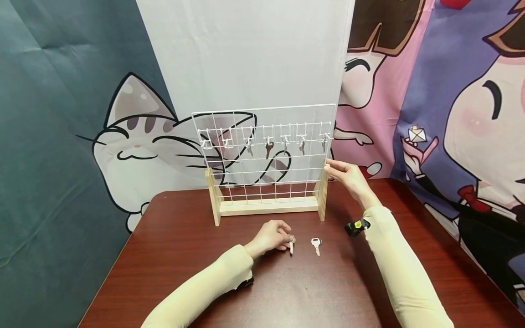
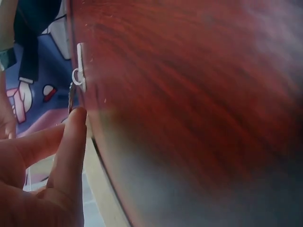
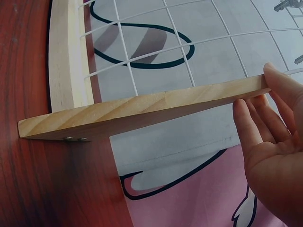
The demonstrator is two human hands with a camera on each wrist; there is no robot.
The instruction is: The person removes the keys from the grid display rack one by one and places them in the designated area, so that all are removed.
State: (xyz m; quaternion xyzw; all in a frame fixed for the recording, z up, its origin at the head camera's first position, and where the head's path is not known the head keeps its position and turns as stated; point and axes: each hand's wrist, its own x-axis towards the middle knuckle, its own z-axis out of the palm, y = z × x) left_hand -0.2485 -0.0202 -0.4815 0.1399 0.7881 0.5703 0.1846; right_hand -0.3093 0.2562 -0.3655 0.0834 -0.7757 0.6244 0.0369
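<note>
My left hand (image 1: 271,237) is low over the table and pinches a key (image 1: 291,245) by its head between thumb and fingertips; in the left wrist view this key (image 2: 71,97) shows edge-on at the fingertips. To its right a second silver key (image 1: 316,245) with a small ring lies flat on the table. My right hand (image 1: 348,176) grips the top of the right wooden post (image 1: 323,196) of a white wire grid rack (image 1: 262,171). In the right wrist view, thumb and fingers sit on either side of that post's upper end (image 3: 246,86).
White hooks (image 1: 226,143) line the grid's upper part; the two leftmost carry no key, while several others hold keys, one of them dark brown (image 1: 269,147). The rack's wooden base (image 1: 268,207) stands on the reddish-brown table (image 1: 176,246). Printed cloth (image 1: 262,54) hangs behind.
</note>
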